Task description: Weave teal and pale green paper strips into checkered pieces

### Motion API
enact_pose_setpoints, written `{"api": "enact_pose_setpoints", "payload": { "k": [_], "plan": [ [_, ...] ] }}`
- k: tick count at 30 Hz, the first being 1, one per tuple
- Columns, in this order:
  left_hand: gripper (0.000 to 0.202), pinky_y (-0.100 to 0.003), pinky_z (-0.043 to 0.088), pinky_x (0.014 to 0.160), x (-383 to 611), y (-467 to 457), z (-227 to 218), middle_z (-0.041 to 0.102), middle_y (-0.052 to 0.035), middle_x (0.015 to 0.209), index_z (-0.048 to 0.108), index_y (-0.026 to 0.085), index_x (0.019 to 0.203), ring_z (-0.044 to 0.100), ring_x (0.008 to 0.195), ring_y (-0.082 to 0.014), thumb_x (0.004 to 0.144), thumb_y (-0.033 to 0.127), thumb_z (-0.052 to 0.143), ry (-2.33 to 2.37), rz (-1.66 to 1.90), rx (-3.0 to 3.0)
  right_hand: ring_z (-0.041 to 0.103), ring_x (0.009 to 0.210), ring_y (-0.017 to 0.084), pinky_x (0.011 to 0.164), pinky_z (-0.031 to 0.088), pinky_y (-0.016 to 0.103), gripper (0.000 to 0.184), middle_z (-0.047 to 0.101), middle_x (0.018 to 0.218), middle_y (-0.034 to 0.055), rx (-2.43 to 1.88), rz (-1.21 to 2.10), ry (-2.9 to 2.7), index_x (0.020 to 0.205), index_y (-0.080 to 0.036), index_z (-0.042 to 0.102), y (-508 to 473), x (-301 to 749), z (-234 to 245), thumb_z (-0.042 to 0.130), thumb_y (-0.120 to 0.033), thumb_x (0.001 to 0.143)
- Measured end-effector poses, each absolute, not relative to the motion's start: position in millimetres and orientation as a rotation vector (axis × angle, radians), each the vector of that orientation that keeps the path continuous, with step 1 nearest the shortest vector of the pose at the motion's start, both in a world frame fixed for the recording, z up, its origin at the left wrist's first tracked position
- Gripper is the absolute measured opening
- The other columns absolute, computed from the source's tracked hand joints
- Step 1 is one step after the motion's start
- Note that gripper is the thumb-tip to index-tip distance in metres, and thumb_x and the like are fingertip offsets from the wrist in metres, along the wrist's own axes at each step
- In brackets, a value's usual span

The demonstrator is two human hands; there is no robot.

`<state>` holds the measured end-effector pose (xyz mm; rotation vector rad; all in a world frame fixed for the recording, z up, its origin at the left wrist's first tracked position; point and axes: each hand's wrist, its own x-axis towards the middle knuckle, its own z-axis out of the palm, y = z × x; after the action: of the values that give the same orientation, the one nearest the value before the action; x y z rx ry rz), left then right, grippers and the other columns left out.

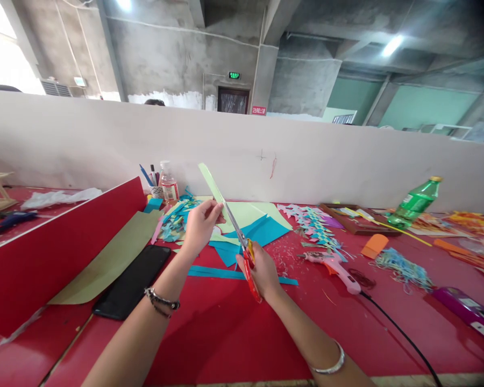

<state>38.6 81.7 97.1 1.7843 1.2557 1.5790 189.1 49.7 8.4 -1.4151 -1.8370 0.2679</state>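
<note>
My left hand pinches the lower end of a narrow light-green paper strip and holds it slanting up to the left above the red table. My right hand grips red-and-yellow-handled scissors; their blades point up towards the strip and meet it just beside my left fingers. Below them lie light-green and blue paper sheets and a long blue strip.
A black phone and an olive paper sheet lie left, beside a red divider. A pink glue gun with a black cord, woven paper strips, a green bottle and scraps sit right. Pens and a small bottle stand at the white wall.
</note>
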Motion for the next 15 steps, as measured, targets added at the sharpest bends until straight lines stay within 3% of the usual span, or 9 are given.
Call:
{"api": "enact_pose_setpoints", "payload": {
  "k": [15],
  "plan": [
    [0.02, -0.013, 0.031, 0.035, 44.0, 81.4, 96.6, 0.05, 0.0033, 0.047, 0.047, 0.016, 0.058, 0.046, 0.04, -0.0054, 0.076, 0.025, 0.044, 1.245, 1.578, 1.705, 0.048, 0.058, 0.013, 0.048, 0.028, 0.02, 0.024, 0.051, 0.064, 0.0, -1.379, 0.356, -1.85, 0.074, -0.018, 0.045, 49.0, 189.8, 10.6, 0.04, -0.042, 0.075]
  ]
}}
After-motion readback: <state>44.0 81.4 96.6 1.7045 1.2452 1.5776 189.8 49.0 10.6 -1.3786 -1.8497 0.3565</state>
